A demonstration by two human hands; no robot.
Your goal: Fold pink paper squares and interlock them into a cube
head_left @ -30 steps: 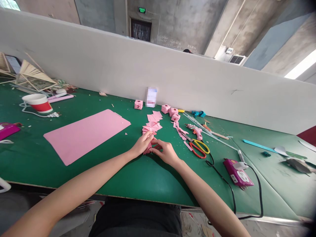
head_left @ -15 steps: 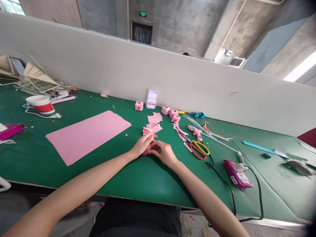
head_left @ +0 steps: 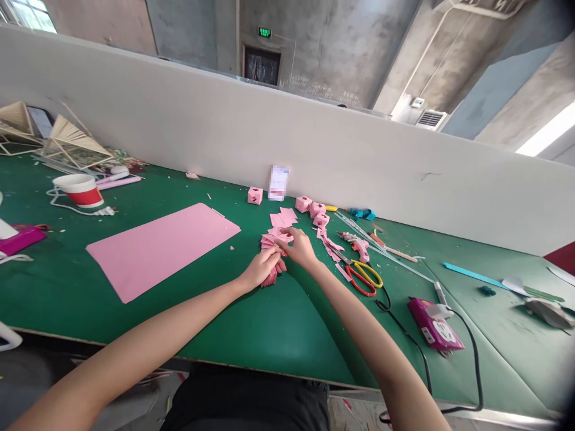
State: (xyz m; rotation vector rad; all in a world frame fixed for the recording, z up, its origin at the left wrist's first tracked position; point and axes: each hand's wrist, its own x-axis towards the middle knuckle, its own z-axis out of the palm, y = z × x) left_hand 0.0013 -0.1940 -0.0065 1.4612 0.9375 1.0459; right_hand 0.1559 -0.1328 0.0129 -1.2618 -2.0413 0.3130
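My left hand is closed around a small stack of folded pink paper pieces, just above the green table. My right hand reaches forward past it, thumb and forefinger closed on a folded pink paper piece at the near pile; its fingers hide part of that pile. Farther back lie more pink paper pieces. Pink paper cubes with diamond-shaped holes stand near the partition: one cube on the left and a group of cubes on the right.
A large pink sheet lies left. On the right are scissors, pink scraps, a glue gun and a purple power strip with a black cord. A paper cup stands far left. A phone leans against the partition.
My right hand has moved forward and up from the stack to the pile of folded pieces. My left hand keeps hold of the stack. The view has shifted slightly.
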